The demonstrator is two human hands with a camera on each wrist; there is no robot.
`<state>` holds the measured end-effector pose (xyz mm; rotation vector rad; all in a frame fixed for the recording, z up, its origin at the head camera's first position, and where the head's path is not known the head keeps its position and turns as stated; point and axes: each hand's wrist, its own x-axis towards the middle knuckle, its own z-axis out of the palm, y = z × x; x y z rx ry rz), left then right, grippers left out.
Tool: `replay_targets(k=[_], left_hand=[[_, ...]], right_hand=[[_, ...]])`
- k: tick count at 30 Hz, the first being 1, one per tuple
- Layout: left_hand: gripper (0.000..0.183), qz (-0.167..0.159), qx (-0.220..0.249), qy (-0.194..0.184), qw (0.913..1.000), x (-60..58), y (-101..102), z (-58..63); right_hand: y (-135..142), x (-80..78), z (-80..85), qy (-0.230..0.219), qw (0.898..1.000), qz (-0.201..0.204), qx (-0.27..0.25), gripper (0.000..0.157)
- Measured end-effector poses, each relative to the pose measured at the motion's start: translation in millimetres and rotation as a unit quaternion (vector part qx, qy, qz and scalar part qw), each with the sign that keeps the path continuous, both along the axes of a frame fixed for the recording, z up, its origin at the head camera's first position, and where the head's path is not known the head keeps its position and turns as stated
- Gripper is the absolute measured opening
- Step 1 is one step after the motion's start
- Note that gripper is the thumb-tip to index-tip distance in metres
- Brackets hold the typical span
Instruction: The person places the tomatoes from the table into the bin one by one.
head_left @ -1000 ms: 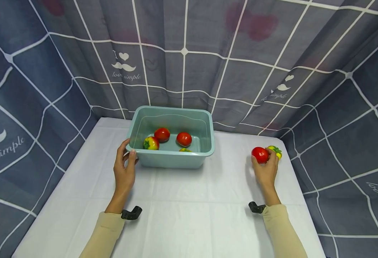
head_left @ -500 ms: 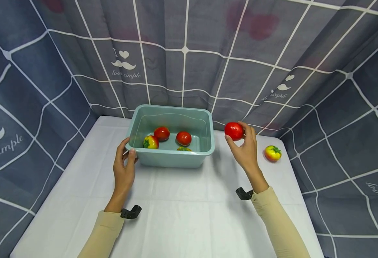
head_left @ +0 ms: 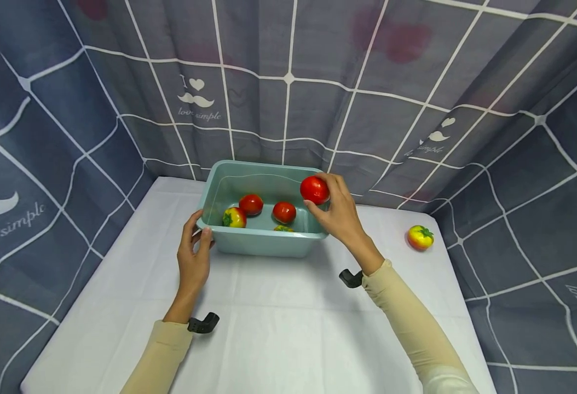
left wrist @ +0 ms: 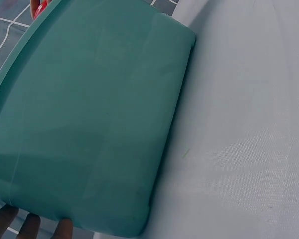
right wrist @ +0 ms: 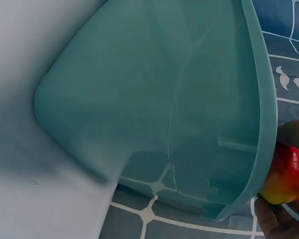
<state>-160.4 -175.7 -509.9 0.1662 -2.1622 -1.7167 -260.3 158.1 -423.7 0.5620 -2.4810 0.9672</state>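
Observation:
My right hand (head_left: pixel 340 213) holds a glossy red tomato (head_left: pixel 313 190) above the right end of a pale green plastic bin (head_left: pixel 261 243). In the right wrist view the held tomato (right wrist: pixel 283 181) shows yellow at one end, beside the bin's rim. My left hand (head_left: pixel 193 262) grips the bin's front left corner, and its fingertips (left wrist: pixel 30 226) show against the bin in the left wrist view. Inside the bin lie two red tomatoes (head_left: pixel 251 204), a red-yellow one (head_left: pixel 234 217) with a green top, and another (head_left: pixel 283 228) mostly hidden by the front wall.
One more red-yellow tomato (head_left: pixel 420 237) with a green top lies near the right edge of the white-covered table (head_left: pixel 278 328). Grey checked curtains (head_left: pixel 318 109) hang behind the table and along both sides.
My right hand has picked up the red tomato from the table's right side and carried it left to above the bin. The left hand stays at the bin's corner.

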Motion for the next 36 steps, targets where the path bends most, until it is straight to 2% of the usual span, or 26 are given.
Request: replay_targets(k=[6,13,18,24,30,36], left_hand=[[0.051,-0.006,0.006,0.006,0.9999,8.8,6,18.0],[0.050,-0.011,0.022,0.010,0.9996,8.3,7,17.3],[0.050,-0.004,0.012,0.005,0.9999,8.2,7,17.6],[0.050,-0.006,0.022,0.013,0.9997,7.8,7,17.4],[0.050,-0.007,0.023,0.016,0.9996,7.9,8,18.0],[0.050,-0.003,0.019,0.021,0.9996,5.6,7,12.7]], right_hand=[[-3,-1.1,-0.8,-0.007,1.000,0.003,0.000,0.067],[2,-0.9,-5.2,-0.010,1.000,-0.006,-0.002,0.067],[7,-0.2,-7.3,-0.012,1.000,-0.010,-0.013,0.066],[19,2.6,-11.5,-0.016,0.999,-0.026,-0.024,0.065],[47,4.6,-23.8,-0.007,0.997,-0.061,-0.054,0.057],[99,8.5,-46.1,-0.022,0.987,-0.133,-0.085,0.052]])
